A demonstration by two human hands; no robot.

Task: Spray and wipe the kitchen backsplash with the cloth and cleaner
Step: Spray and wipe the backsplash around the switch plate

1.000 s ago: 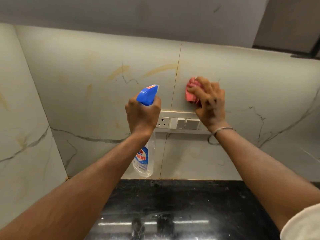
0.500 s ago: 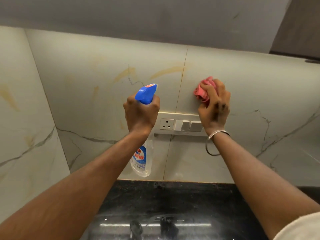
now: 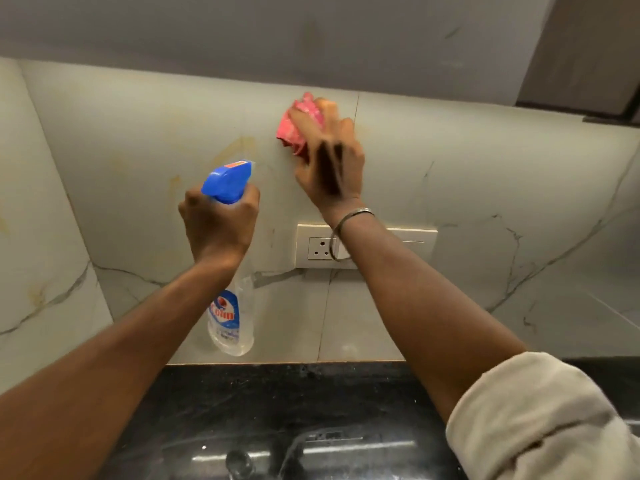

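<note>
Since the frame half a second back, right hand (image 3: 329, 161) and cloth (image 3: 298, 129) have travelled up and leftward, crossing the vertical tile seam. Left hand (image 3: 218, 223) and spray bottle (image 3: 230, 323) have held roughly the same pose.

Surface: backsplash (image 3: 138, 140) of pale marble-look tile, grey veins, yellowish streaks near the bottle's blue head. It meets a side wall in a corner at far left. Grey cabinet underside (image 3: 277, 32) above; glossy black bench (image 3: 277, 403) below, showing light reflections. Switch plate (image 3: 313, 245) with one socket sits low on the tile.

Hard to read: the right hand is motion-blurred, so I cannot separate individual digits. The right forearm, with a bangle (image 3: 349, 216) at the wrist, covers the middle of the switch plate. The bottle's neck and trigger are buried in the left hand; I cannot tell whether the trigger is squeezed. A rolled sleeve (image 3: 536, 417) is cut off at lower right.

Cloth: pink, bunched, high on the backsplash just under the cabinet, right fingers (image 3: 325, 109) curled over it and holding it against the tile. Left fingers (image 3: 249, 199) are clenched round the bottle's neck, nozzle towards the wall, clear body hanging below the wrist, off the bench.
</note>
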